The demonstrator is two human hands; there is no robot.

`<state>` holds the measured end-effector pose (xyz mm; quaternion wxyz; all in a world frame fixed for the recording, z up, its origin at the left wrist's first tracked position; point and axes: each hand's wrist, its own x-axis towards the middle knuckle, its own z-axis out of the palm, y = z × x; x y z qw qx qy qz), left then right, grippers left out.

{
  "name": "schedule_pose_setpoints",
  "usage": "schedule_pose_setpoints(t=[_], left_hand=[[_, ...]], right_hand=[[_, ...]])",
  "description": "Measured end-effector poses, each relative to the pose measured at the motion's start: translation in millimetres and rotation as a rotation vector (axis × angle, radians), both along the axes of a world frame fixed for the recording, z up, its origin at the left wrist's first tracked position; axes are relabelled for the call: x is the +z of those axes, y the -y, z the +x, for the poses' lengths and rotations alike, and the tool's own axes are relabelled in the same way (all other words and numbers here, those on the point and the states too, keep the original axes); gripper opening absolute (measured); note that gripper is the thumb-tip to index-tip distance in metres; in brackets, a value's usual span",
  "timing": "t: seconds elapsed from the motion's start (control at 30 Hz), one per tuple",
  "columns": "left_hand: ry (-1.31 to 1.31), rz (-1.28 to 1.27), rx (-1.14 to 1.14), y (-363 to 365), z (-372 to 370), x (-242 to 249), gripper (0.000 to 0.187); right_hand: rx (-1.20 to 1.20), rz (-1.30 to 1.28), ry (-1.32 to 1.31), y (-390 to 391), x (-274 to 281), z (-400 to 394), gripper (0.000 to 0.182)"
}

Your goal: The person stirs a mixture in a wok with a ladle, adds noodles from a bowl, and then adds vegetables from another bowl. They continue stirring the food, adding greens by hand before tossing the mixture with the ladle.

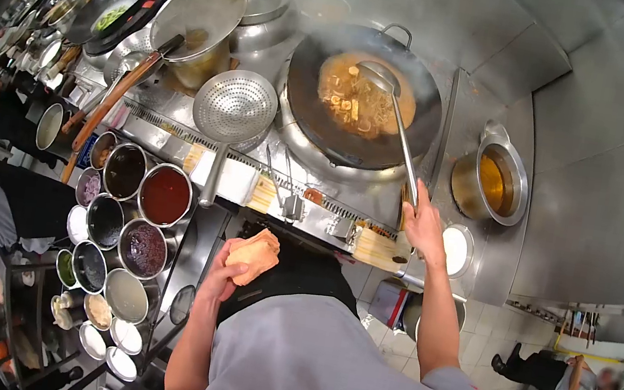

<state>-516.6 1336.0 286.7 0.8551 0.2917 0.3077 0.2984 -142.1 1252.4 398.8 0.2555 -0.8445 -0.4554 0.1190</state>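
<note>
A black wok [300,115] sits on the steel range, with steam rising over the brown soupy food [345,114] and pale pieces inside it. My right hand [426,225] is wrapped round the handle of a long metal ladle [404,138], whose bowl rests in the liquid near the far side of the food. In front of my body, my left hand [219,274] grips a folded, orange-tan cloth [257,255], apart from the wok.
Left of the wok lies a perforated strainer [235,105], its handle jutting over the range's front edge. A metal pot of oil [458,184] and a white-filled bowl [456,250] stand right. Several sauce pots [167,195] are at left. Co-workers stand left and at far right [580,383].
</note>
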Motion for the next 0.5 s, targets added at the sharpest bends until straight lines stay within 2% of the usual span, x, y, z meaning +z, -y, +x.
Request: schedule_pose_setpoints(t=[0.07,0.17,0.23,0.27,0.33,0.43,0.5], left_hand=[[0.008,-0.023,-0.021,-2.7,-16.5,-7.8,0.055],[0.015,-0.058,-0.068,-8.2,-31.3,-16.5,0.054],[0.032,-0.092,-0.077,-11.8,-28.1,-4.8,0.058],[0.033,-0.117,-0.091,-12.4,-27.7,-6.4,0.06],[0.047,-0.125,-0.078,-16.0,-24.1,-13.2,0.061],[0.037,-0.143,-0.143,-11.9,-20.3,-15.4,0.054],[0.046,-0.168,-0.162,-7.3,-13.6,-20.1,0.051]], right_hand=[[-0.032,-0.177,-0.084,-1.2,22.4,-14.0,0.052],[0.038,-0.136,0.0,19.4,25.0,-16.6,0.052],[0.072,-0.095,0.059,18.9,23.3,-25.8,0.052],[-0.066,-0.332,-0.026,9.6,30.8,-33.5,0.053],[-0.01,-0.125,0.095,12.7,18.9,-40.3,0.053],[-0.124,-0.176,-0.011,17.2,24.9,-49.9,0.054],[-0.151,-0.213,0.075,17.2,9.2,-49.8,0.055]])
